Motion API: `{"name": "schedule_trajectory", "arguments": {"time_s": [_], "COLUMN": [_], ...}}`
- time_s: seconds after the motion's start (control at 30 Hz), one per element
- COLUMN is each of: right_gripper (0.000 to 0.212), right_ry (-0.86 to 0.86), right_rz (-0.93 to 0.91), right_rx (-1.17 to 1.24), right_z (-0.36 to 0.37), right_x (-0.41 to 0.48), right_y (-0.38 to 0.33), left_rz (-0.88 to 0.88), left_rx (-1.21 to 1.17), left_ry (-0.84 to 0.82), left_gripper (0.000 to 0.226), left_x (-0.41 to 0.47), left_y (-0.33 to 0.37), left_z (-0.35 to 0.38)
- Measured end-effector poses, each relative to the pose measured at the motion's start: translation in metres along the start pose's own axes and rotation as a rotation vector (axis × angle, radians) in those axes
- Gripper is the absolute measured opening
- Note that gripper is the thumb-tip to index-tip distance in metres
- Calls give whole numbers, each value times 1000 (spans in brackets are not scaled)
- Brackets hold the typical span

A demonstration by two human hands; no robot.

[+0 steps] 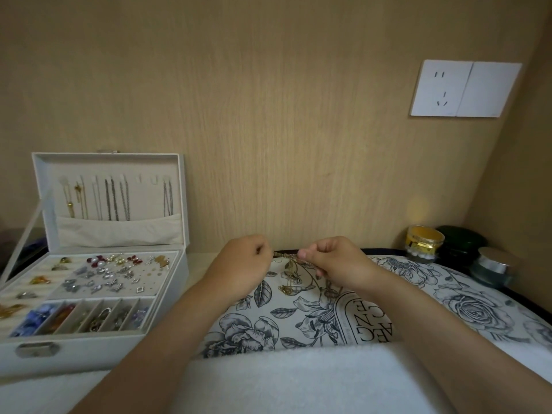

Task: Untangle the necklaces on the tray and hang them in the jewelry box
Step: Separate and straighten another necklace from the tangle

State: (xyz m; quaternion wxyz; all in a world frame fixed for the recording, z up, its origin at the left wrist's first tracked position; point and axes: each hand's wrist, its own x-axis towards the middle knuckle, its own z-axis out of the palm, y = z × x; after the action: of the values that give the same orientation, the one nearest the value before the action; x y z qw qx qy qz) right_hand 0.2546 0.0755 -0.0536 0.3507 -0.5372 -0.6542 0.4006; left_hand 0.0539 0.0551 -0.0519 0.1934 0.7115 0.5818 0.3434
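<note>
While the left hand (pixel 242 264) and right hand (pixel 334 261) each pinch the fine gold necklace (pixel 288 256), stretched between them just above the far edge of the tray (pixel 433 282), it seems light, limp and kink-prone: best held close beside any knot.

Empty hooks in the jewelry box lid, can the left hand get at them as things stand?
Probably yes. The lid stands open toward the person, two hooks look bare, and nothing stands between them and the left hand. But it and the right hand both pinch the gold chain.
</note>
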Motion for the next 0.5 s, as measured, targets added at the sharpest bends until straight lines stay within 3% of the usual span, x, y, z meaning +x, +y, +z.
{"name": "schedule_trajectory", "arguments": {"time_s": [0.13,0.27,0.5], "right_gripper": [33,29,26], "right_ry": [17,25,74], "right_rz": [2,-35,-34], "right_rx": [-71,-194,-272], "right_z": [-2,-3,-5], "right_x": [1,4,8], "right_y": [3,8,11], "left_rz": [43,116,87], "left_rx": [166,233,313], "left_ry": [-192,-153,-153], "left_gripper": [18,22,29], "left_x": [-4,-2,-2], "left_y": [-6,-5,-6], "left_z": [-4,-5,-8]}}
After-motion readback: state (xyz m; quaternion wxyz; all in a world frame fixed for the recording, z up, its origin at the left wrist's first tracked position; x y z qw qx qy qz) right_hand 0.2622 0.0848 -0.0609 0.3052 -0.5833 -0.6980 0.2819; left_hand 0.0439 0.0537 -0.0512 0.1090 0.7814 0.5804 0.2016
